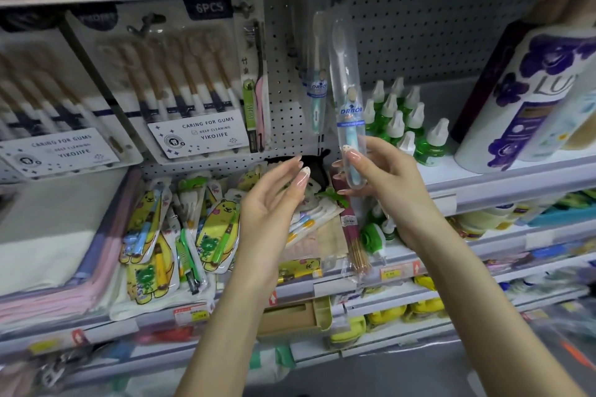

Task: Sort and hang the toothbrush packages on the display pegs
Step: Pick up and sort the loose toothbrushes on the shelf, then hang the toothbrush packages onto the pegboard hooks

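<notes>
My right hand (383, 177) pinches the lower end of a clear tube with a blue toothbrush (346, 87), held upright in front of the pegboard (419, 32). A matching tube toothbrush (317, 74) hangs on a peg just left of it. My left hand (274, 203) hovers with relaxed fingers, holding nothing, over a loose pile of yellow bear toothbrush packages (213, 232) on the shelf below. A slim pink and green toothbrush pack (256, 87) and large six-piece toothbrush packs (180, 80) hang further left.
Green refill bottles (400, 116) stand on the shelf right of the pegboard, beside a big white and purple bottle (529, 93). Folded pink and white cloths (58, 251) lie at left. An incense stick pack (354, 238) lies under my right wrist.
</notes>
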Demonstrator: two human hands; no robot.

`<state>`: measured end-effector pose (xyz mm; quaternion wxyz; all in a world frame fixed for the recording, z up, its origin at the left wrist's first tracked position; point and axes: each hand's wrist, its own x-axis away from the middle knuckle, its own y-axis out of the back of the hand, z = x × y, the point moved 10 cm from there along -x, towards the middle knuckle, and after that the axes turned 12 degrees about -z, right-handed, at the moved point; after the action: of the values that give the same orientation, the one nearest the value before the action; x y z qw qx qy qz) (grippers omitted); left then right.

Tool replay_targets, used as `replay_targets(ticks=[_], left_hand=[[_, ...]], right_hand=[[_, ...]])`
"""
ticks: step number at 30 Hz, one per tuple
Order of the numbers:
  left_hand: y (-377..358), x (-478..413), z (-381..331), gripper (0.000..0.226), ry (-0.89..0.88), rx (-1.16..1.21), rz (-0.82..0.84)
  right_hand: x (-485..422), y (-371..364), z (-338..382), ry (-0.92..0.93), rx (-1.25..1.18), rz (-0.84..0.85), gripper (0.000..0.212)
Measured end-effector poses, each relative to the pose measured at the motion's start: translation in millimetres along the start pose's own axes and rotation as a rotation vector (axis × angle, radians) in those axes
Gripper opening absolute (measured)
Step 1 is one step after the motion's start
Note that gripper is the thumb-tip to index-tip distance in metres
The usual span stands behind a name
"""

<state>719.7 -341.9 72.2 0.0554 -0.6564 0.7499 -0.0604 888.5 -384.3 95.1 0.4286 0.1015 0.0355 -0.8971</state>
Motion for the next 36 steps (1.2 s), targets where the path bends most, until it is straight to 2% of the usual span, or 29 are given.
replay_targets(ticks=[2, 5, 9, 13, 17, 21, 25, 30, 36], left_hand=[[7.9, -1.6, 3.2, 0.039, 0.007, 0.003, -0.017], [33.7, -6.3, 11.4, 0.04, 0.041, -0.007, -0.076], [80.1, -15.7, 16.6, 0.034, 0.077, -0.018, -0.185], [114.3, -20.8, 14.0, 0.044, 0.07, -0.026, -0.27], [136.3, -24.3, 23.7, 0.037, 0.076, -0.023, -0.324], [147.9, -30.9, 54.8, 0.031, 0.153, -0.041, -0.358], [153.5, -34.8, 91.3, 0.027, 0.265, -0.021, -0.369], [160.0, -45.4, 111.5, 0.028, 0.31, -0.024, -0.362], [168.5, -58.2, 124.6, 0.027, 0.316, -0.032, -0.359]], right_hand=[[-6.4, -3.6, -2.3, -0.002, 0.011, 0.0, 0.016], [-23.3, -11.8, -17.2, -0.03, 0.065, -0.003, 0.038], [-52.3, -29.5, -23.9, -0.125, -0.033, -0.048, 0.027], [-75.4, -47.7, -43.2, -0.18, -0.112, -0.027, 0.034], [-73.6, -56.3, -88.4, -0.34, -0.189, -0.038, 0.042], [-46.1, -67.5, -143.0, -0.493, -0.065, 0.042, 0.041], [-11.9, -61.8, -200.0, -0.731, -0.066, -0.009, 0.047], [15.0, -56.0, -257.4, -0.986, -0.132, -0.087, 0.029], [12.4, -51.0, -287.0, -1.04, -0.233, -0.173, 0.03]])
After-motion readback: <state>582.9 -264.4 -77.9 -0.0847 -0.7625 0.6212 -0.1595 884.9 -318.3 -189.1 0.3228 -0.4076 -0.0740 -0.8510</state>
